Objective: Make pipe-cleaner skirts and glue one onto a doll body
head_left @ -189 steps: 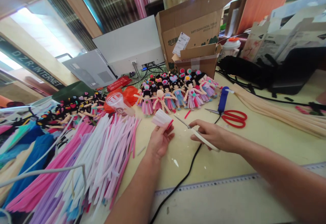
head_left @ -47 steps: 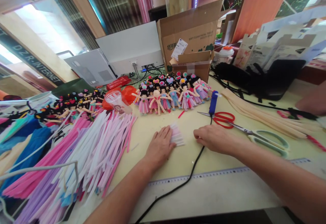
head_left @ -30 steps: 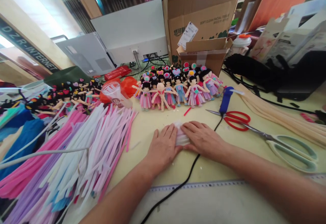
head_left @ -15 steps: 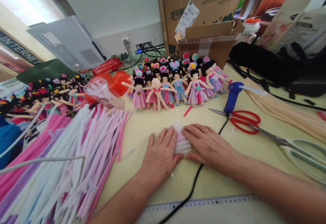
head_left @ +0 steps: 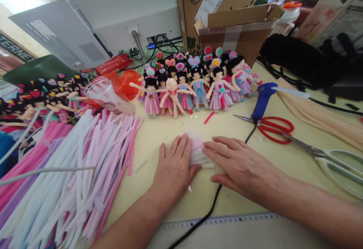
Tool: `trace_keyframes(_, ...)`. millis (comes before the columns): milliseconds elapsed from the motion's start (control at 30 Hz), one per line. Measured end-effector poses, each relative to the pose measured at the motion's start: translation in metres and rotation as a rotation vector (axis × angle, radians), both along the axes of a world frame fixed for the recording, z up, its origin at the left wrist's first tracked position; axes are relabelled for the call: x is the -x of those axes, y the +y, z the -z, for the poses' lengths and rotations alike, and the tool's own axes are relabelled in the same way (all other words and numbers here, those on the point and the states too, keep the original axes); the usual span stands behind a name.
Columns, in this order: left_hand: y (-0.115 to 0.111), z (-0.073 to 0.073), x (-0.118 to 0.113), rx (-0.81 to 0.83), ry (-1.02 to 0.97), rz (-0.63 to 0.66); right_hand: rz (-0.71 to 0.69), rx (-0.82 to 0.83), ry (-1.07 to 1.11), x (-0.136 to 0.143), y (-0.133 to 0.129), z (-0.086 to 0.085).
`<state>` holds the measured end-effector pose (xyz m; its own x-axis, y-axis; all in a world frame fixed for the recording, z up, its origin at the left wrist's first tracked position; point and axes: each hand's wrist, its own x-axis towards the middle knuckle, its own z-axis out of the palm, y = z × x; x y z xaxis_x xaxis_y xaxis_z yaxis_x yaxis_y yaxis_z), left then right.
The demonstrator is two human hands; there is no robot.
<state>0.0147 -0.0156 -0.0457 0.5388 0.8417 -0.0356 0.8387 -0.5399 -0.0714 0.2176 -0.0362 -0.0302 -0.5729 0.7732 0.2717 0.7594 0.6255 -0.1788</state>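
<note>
- From my remote seat I am watching the left hand (head_left: 174,169) lying open and flat, fingers close together, covering the left part of a fan of white and pale-pink strips (head_left: 197,149).
- The right hand (head_left: 241,162) is stretching in open from the other side, thumb spread apart, fingertips meeting the fan's right edge — whether they are pressing, I cannot tell.
- The fan is lying on the yellow tabletop (head_left: 153,128) between both hands, a short white offcut (head_left: 208,166) resting just beside the left thumb.
- Beyond the hands, dolls (head_left: 198,86) in bright skirts are crowding together, a plain cream doll (head_left: 173,96) posing up front.
- Past the right hand, a blue glue gun (head_left: 263,101) is resting near red-handled scissors (head_left: 275,118), which are overlapping green-handled scissors (head_left: 319,153) — its black cord (head_left: 208,213) passing beneath that hand.
- Left of the left hand, loose pastel strips (head_left: 85,177) are heaping up, a clear cup (head_left: 113,103) tilting behind.
- On the near side of the hands, a ruler (head_left: 241,218) is running crosswise.
</note>
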Motion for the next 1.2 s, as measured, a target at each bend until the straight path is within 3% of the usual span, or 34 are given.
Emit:
trace_keyframes(400,0.001,-0.005,-0.001,0.045,0.002,0.024,-0.011,0.027,-0.149,0.004,-0.005,0.005)
trace_keyframes(600,0.0,-0.007,-0.001,0.051,0.036,0.032,-0.021,0.018,-0.157,0.004,-0.005,0.008)
trace_keyframes(800,0.0,-0.009,-0.004,0.102,0.081,0.02,-0.016,0.028,-0.097,-0.001,0.001,0.0)
trace_keyframes(967,-0.001,-0.011,-0.006,0.137,0.083,0.002,0.127,0.027,-0.066,-0.013,0.017,-0.005)
trace_keyframes(1200,-0.001,-0.01,-0.005,0.17,0.073,-0.003,0.308,0.175,-0.334,-0.005,0.06,-0.02)
